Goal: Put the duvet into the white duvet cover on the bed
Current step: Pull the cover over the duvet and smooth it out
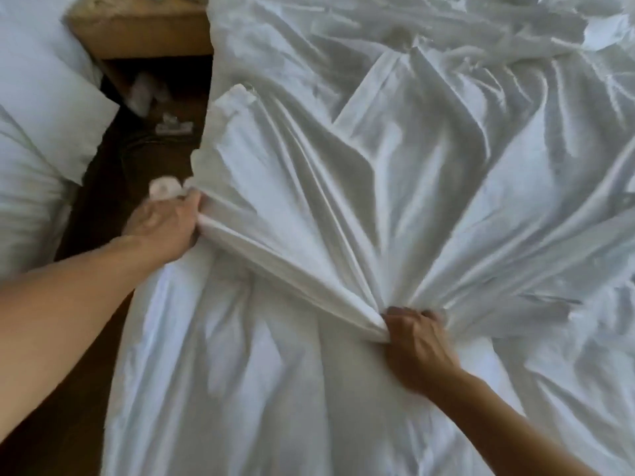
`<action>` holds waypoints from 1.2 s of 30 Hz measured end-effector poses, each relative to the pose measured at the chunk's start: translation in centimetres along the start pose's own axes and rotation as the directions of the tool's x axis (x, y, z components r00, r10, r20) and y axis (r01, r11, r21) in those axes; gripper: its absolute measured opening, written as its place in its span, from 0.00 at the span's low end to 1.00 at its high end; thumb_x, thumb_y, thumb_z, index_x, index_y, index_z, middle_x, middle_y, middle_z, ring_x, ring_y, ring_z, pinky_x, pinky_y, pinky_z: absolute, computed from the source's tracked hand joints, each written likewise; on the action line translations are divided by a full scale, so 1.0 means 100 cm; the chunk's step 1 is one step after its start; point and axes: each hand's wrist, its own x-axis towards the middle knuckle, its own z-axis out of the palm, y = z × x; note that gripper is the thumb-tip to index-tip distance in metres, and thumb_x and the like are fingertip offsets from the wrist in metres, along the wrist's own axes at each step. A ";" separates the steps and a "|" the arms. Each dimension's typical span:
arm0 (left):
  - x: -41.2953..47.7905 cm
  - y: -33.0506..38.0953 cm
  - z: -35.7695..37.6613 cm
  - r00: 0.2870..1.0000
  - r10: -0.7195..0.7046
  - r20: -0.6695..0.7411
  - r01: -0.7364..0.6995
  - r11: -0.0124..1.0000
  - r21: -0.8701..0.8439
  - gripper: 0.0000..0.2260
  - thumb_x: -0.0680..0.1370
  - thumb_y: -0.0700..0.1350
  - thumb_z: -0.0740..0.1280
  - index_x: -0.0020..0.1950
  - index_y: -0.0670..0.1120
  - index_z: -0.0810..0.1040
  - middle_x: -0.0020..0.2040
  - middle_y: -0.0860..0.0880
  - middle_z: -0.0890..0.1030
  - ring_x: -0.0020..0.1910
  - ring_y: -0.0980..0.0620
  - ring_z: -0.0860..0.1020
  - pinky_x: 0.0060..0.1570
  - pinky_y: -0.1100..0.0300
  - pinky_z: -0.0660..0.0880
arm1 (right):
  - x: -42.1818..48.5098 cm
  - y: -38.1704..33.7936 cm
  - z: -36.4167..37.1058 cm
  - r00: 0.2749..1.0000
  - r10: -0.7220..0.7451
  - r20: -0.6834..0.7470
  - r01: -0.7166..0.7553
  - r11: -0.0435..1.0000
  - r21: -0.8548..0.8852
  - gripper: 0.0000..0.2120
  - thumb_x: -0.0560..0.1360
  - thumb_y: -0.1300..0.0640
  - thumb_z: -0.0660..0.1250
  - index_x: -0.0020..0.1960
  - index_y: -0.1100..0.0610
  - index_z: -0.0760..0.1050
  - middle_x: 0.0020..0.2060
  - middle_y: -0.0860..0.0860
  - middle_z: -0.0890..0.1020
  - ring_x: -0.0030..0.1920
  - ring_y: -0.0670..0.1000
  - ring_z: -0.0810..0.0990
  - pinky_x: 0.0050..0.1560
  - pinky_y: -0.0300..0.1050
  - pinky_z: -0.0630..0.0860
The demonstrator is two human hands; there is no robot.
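Flanking duvet cover [378, 149] — wooden nightstand [137, 32]

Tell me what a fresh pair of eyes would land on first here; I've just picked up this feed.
The rumpled white duvet cover fills most of the view, its folds fanning out from the right hand, which grips a bunch at lower centre. The left hand grips another gathered fold at the bed's left edge, with a taut band of fabric between the two. A wooden nightstand stands at upper left, beside a white pillow.

Left edge of the view
White pillows [41, 108] lie beside a wooden nightstand [144, 32]; dark floor [99, 214] shows below.
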 end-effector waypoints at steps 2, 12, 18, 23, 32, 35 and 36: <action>-0.006 -0.011 0.015 0.999 -0.044 0.032 0.052 0.941 -0.334 0.13 0.79 0.43 0.65 0.62 0.44 0.67 0.53 0.36 0.80 0.51 0.34 0.79 0.51 0.44 0.76 | -0.001 -0.006 -0.003 0.994 0.094 0.050 -0.091 0.993 -0.072 0.14 0.70 0.55 0.62 0.53 0.47 0.78 0.51 0.48 0.83 0.57 0.55 0.81 0.58 0.47 0.65; -0.039 -0.047 0.017 0.973 0.115 -0.202 -0.191 0.890 -0.414 0.08 0.81 0.45 0.60 0.60 0.50 0.71 0.53 0.45 0.80 0.51 0.39 0.77 0.46 0.49 0.72 | 0.057 -0.227 0.083 0.968 0.082 -0.235 -0.059 0.993 0.104 0.22 0.80 0.44 0.60 0.74 0.43 0.63 0.51 0.52 0.83 0.55 0.58 0.79 0.66 0.57 0.62; -0.028 -0.043 0.053 0.926 0.102 -0.365 -0.219 0.929 -0.297 0.16 0.78 0.42 0.63 0.67 0.46 0.70 0.67 0.40 0.68 0.63 0.38 0.69 0.60 0.45 0.72 | 0.054 -0.205 0.134 0.965 0.085 -0.248 -0.045 0.986 0.162 0.25 0.80 0.42 0.57 0.77 0.35 0.60 0.58 0.48 0.79 0.64 0.55 0.72 0.67 0.53 0.54; 0.006 -0.074 0.067 0.979 0.088 -0.185 -0.129 0.966 -0.222 0.16 0.78 0.48 0.65 0.65 0.45 0.74 0.73 0.40 0.68 0.74 0.37 0.64 0.73 0.42 0.60 | 0.076 -0.213 0.115 0.979 0.188 -0.076 -0.168 0.962 0.217 0.20 0.75 0.35 0.56 0.67 0.28 0.66 0.58 0.46 0.79 0.65 0.53 0.71 0.68 0.57 0.54; 0.013 -0.090 0.099 0.955 0.262 -0.143 -0.292 0.722 -0.627 0.11 0.82 0.46 0.62 0.57 0.42 0.81 0.46 0.37 0.84 0.45 0.33 0.81 0.40 0.53 0.69 | 0.107 -0.264 0.064 0.887 0.459 0.048 -0.440 0.809 0.389 0.39 0.58 0.20 0.65 0.63 0.39 0.72 0.59 0.49 0.78 0.64 0.58 0.74 0.68 0.58 0.65; 0.013 -0.104 0.097 0.948 0.304 -0.097 -0.276 0.630 -0.726 0.12 0.79 0.44 0.65 0.34 0.46 0.73 0.35 0.43 0.82 0.37 0.39 0.80 0.34 0.53 0.69 | 0.119 -0.317 0.062 0.898 0.217 -0.383 -0.090 0.942 0.322 0.26 0.71 0.44 0.73 0.64 0.49 0.68 0.55 0.52 0.79 0.53 0.59 0.79 0.49 0.49 0.71; 0.016 -0.110 0.097 0.947 0.309 -0.091 -0.274 0.623 -0.733 0.15 0.78 0.43 0.65 0.31 0.46 0.71 0.32 0.44 0.80 0.34 0.41 0.78 0.33 0.53 0.68 | 0.124 -0.330 0.058 0.877 0.155 -0.455 -0.038 0.966 0.255 0.21 0.73 0.48 0.72 0.63 0.50 0.69 0.51 0.52 0.81 0.47 0.60 0.80 0.43 0.48 0.70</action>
